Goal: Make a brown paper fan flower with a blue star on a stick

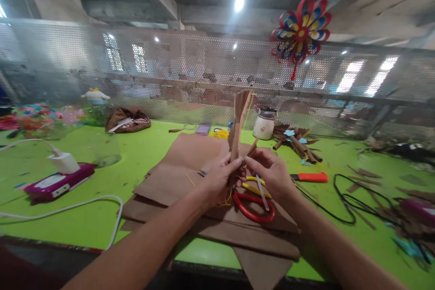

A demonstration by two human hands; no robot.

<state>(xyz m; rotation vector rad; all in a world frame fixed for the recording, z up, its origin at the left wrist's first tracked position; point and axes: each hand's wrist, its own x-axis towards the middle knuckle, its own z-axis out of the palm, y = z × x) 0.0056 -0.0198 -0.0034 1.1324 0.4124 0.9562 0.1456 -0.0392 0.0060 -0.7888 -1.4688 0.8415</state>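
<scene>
My left hand [224,179] is closed around the lower end of a pleated brown paper bundle [239,120], which stands upright with its top fanned out. My right hand [270,170] is closed too, pinching a small folded brown paper piece [252,148] close beside the bundle. Below the hands, scissors [254,208] with red and yellow handles lie on stacked brown paper sheets [190,154]; their blades are mostly hidden. A thin whitish strip [262,192] crosses the handles. Loose yellow string [226,198] hangs under my left hand, and more shows beside the bundle's top.
An orange-handled knife [312,177] and black cable [343,199] lie right. Behind are a white jar [264,124] and rolled brown paper pieces [301,147]. Left, a purple power strip [59,183] holds a white charger [64,162]. A perforated metal screen [190,63] borders the green table [204,250].
</scene>
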